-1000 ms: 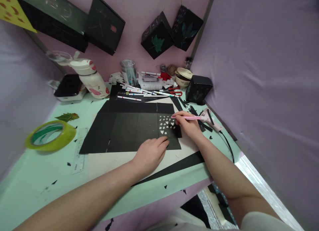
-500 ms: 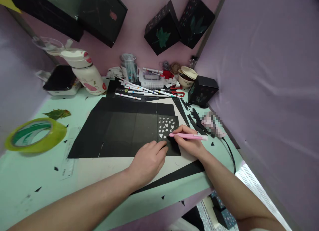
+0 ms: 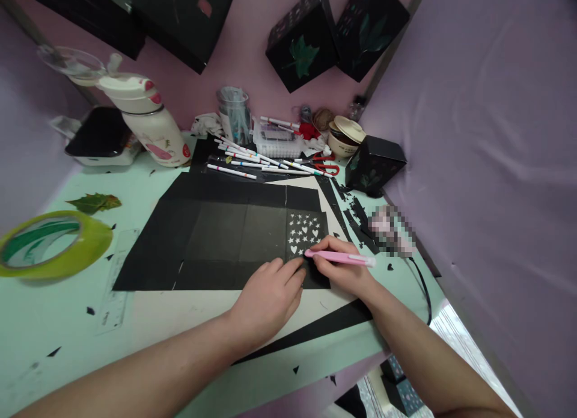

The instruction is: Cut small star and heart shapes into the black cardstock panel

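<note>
My right hand grips a slim pink pen-style craft knife, its tip down at the lower edge of a patch of white stars and hearts. That patch lies on the right panel of a long sheet of black card with creases and slits. My left hand rests on the card's near edge, fingers laid out flat and fingertips close to the knife tip. Under the card lies a white sheet. The knife's point is too small to make out.
Left are yellow-green tape, a dry leaf and a clear ruler. Behind lie white markers, red-handled scissors and a bottle. Right are black scraps, a black box and a blurred pink corded object.
The craft knife's tip has shifted slightly toward me, just below the stars, and its back end tilts lower. My left hand stays on the card. The whole view has shifted a little.
</note>
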Demonstrator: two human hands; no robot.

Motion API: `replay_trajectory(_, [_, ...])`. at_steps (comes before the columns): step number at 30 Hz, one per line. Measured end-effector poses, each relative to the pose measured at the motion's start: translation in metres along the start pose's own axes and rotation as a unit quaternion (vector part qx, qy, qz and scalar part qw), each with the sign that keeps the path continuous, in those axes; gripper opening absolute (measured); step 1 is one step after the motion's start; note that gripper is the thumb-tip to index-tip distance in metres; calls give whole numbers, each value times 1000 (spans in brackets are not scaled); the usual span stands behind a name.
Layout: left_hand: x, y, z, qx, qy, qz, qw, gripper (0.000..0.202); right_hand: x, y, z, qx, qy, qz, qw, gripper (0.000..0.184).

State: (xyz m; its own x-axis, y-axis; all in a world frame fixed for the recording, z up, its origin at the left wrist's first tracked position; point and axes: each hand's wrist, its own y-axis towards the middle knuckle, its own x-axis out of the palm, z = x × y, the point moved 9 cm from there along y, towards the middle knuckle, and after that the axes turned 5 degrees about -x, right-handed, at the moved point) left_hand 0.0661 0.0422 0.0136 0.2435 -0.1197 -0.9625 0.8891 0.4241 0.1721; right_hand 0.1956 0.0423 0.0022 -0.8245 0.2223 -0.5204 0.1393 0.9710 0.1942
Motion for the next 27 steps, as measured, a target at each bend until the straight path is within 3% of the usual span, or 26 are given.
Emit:
replay_trajectory(8, [-1,0,-1,-11,-23,-4,1000,29,-1,0,5,10,-3,4,1000,8])
replay_trajectory(13, [0,-1,0,-11,-10,-6,1000,28,-8,0,7,6,14,40,999,8])
replay_trajectory(23, [2,0,-1,-15,-11,-14,1000,30,0,-1,6,12,10,9,1000,8])
replay_trajectory(27, [2,0,-1,-14,-7,-13,1000,29,-5,0,5,4,9,30,1000,6])
